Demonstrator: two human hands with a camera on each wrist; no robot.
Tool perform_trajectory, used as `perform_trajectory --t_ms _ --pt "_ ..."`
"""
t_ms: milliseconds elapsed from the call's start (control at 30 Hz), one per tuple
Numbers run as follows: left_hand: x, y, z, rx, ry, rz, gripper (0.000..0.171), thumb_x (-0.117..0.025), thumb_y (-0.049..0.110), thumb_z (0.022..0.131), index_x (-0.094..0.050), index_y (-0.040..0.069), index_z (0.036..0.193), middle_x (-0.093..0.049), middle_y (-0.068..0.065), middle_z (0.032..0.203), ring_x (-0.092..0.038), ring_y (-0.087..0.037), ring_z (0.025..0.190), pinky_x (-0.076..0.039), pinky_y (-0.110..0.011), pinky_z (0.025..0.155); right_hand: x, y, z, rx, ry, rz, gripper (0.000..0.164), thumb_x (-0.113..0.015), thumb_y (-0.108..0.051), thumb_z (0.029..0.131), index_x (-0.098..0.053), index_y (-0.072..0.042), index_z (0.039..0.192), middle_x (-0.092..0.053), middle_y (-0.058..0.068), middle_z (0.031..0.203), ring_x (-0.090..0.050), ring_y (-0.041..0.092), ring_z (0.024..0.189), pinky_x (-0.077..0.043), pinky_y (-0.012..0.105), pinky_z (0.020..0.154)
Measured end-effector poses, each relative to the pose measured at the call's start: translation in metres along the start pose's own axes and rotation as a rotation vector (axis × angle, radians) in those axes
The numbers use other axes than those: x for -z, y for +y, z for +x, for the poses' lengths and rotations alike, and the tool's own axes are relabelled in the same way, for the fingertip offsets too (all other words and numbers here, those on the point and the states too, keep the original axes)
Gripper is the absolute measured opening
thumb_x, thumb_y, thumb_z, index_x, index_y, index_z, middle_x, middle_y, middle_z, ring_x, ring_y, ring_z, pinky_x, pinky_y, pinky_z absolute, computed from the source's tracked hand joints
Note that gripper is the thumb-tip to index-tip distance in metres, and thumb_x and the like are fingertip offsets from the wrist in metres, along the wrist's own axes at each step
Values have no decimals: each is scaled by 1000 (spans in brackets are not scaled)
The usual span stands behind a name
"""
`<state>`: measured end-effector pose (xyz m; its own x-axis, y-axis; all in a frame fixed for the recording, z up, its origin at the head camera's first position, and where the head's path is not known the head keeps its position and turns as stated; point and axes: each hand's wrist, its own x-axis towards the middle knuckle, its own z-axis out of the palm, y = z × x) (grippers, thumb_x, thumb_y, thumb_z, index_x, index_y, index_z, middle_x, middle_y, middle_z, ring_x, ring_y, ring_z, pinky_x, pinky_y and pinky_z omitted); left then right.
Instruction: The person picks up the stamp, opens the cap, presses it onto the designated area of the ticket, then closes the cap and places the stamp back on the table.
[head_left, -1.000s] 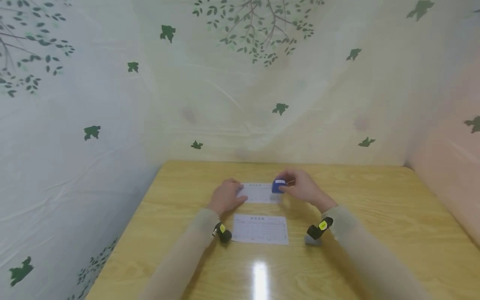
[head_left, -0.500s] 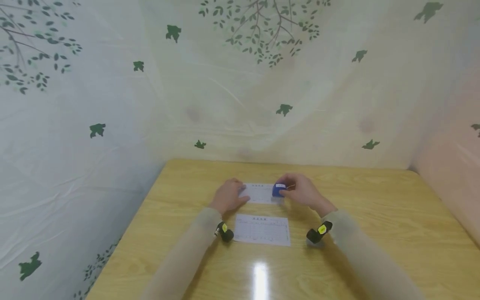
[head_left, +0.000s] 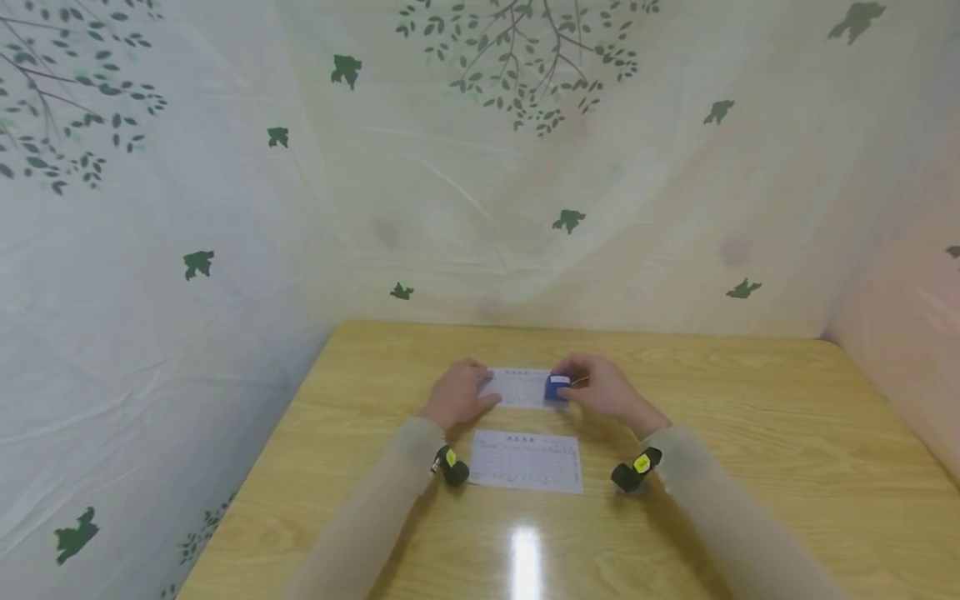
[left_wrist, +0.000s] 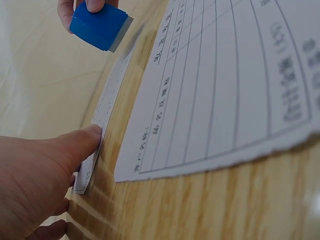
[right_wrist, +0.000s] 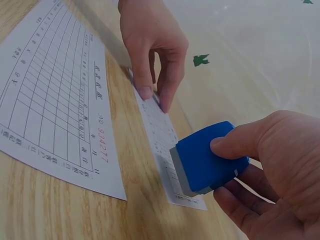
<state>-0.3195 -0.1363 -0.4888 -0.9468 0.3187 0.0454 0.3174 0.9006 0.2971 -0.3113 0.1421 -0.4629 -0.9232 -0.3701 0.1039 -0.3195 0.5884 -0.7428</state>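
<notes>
My right hand (head_left: 603,390) holds a blue stamp (right_wrist: 207,157) by its sides, thumb on one face and fingers on the other. The stamp has a grey base and a white label on top, and it is low over the right end of the far printed form (head_left: 517,387). On that form's left end rests my left hand (head_left: 457,393), its thumb and fingertips on the paper with the fingers extended. A second printed form (head_left: 525,461), ruled in a grid with a red number, lies nearer to me.
Both forms lie flat on a wooden table (head_left: 750,433). Under the right wrist camera a small grey piece (head_left: 630,490) shows in part. A pale leaf-printed curtain (head_left: 480,208) rises behind the table's far edge and at both sides.
My right hand has lowered the stamp towards the far form's right end. The left hand stays on the form, and the head view has shifted slightly.
</notes>
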Motion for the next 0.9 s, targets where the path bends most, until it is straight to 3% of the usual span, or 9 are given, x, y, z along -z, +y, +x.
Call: perform_trajectory --t_ms 267,533,900 --pt "-1 1 1 -4 3 14 56 -74 44 99 -66 9 142 -62 -17 150 -59 -35 140 -47 -50 123 -4 3 -1 13 -16 20 24 -77 -4 94 -74 -3 117 -77 15 114 -73 29 108 -64 46 99" --pt "-1 1 1 -13 -2 15 56 -73 44 100 -65 8 143 -61 -17 152 -57 -35 142 -46 -50 124 -6 3 -3 -20 -35 -4 23 -76 -6 95 -75 -8 118 -76 11 115 -73 26 109 -63 45 99" --pt "0 2 0 -2 -3 0 55 -74 43 99 -66 8 142 -62 -16 151 -58 -34 140 -47 -50 123 -11 5 -2 -18 -1 -22 22 -77 -6 94 -75 -10 116 -77 9 115 -72 27 112 -61 49 103"
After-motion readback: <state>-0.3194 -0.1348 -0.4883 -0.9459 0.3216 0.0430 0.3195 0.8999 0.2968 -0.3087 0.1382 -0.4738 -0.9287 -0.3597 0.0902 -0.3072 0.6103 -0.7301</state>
